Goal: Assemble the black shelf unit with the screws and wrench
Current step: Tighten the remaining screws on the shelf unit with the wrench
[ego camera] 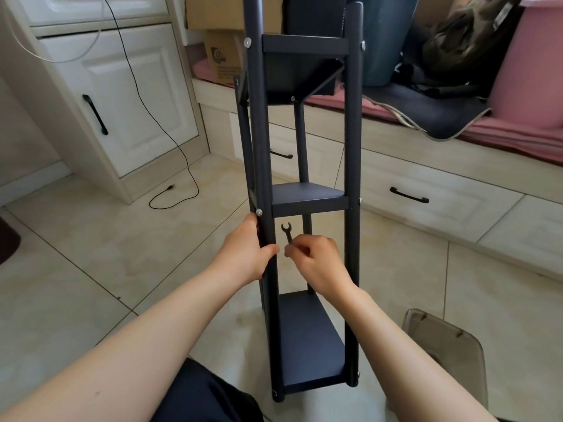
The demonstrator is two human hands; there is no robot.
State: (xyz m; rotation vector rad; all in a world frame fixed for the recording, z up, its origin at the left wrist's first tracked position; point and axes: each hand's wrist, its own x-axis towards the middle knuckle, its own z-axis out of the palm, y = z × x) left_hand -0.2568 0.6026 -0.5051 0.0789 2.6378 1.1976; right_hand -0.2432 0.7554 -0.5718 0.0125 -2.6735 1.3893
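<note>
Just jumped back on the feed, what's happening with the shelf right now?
A person is putting together the black shelf unit, which stands upright on the tiled floor. The left hand grips its front left post just below a screw. The right hand pinches a small black wrench, held up between the posts and not on any screw.

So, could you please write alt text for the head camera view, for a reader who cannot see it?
A person's left hand grips a front post of a black shelf unit standing on a tiled floor, while the right hand pinches a small black wrench just below the middle shelf. White cabinets and cardboard boxes stand behind.
</note>
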